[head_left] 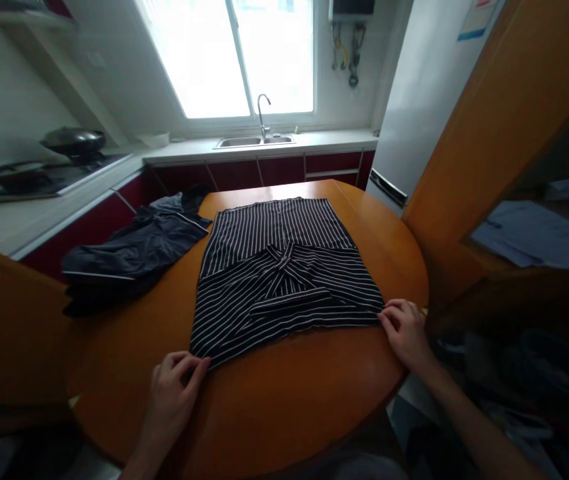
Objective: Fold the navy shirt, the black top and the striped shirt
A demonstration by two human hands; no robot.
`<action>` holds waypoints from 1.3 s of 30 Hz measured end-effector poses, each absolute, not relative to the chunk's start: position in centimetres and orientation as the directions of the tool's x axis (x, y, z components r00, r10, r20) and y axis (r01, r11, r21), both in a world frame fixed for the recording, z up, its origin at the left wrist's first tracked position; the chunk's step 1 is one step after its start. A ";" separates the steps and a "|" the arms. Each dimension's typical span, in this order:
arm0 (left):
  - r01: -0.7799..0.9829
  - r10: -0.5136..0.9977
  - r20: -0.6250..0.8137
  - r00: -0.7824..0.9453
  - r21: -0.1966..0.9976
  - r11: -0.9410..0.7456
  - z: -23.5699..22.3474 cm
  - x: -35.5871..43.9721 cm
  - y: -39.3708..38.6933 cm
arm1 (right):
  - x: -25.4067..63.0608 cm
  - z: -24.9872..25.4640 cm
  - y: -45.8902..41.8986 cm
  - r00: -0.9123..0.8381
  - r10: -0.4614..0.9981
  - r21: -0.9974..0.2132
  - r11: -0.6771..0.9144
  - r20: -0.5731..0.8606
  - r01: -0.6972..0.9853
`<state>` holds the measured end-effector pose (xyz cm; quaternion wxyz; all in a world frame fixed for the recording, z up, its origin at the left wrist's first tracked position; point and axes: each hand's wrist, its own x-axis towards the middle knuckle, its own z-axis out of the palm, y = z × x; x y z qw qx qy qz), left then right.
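Note:
A black-and-white striped garment [244,280] lies spread flat on the round wooden table [284,400]. Its far part has lengthwise stripes; across the near part the stripes run sideways, with a knotted tie [284,263] in the middle. I cannot tell which kind of garment it is. My left hand [174,390] pinches its near left corner between thumb and fingers. At the near right corner, my right hand [403,328] is closed on the edge in the same way. Both hands rest low at the tabletop.
Dark grey clothes [134,243] with white piping lie heaped at the table's left edge. Beyond stand a counter with a sink [244,141], a stove with a lidded wok [73,141], and a fridge [422,93]. Papers [539,233] lie on a shelf at right.

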<state>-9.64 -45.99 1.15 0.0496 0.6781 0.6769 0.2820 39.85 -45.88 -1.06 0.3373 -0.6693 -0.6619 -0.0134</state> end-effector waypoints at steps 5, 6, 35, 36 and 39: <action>0.917 0.930 0.360 -0.072 0.391 -0.080 0.9 -9.7 -46.0 | 40.2 -1.3 -45.8 0.138 0.873 -0.372 0.053 0.469 0.927; 0.922 0.929 0.365 -0.066 0.377 -0.083 0.9 -9.7 -46.0 | 40.3 -1.3 -45.8 0.137 0.871 -0.361 0.049 0.472 0.931; 0.781 0.780 0.099 0.618 0.032 -0.624 3.4 -11.8 -46.6 | 41.9 -1.3 -43.7 -0.520 0.773 -0.091 0.585 0.363 0.806; 0.782 0.781 0.094 0.617 0.036 -0.622 3.6 -12.0 -46.7 | 42.3 -1.1 -43.7 -0.535 0.764 -0.082 0.598 0.361 0.798; 0.778 0.777 0.070 0.626 0.021 -0.628 4.3 -11.9 -46.8 | 43.2 -0.5 -43.6 -0.591 0.733 -0.045 0.640 0.337 0.767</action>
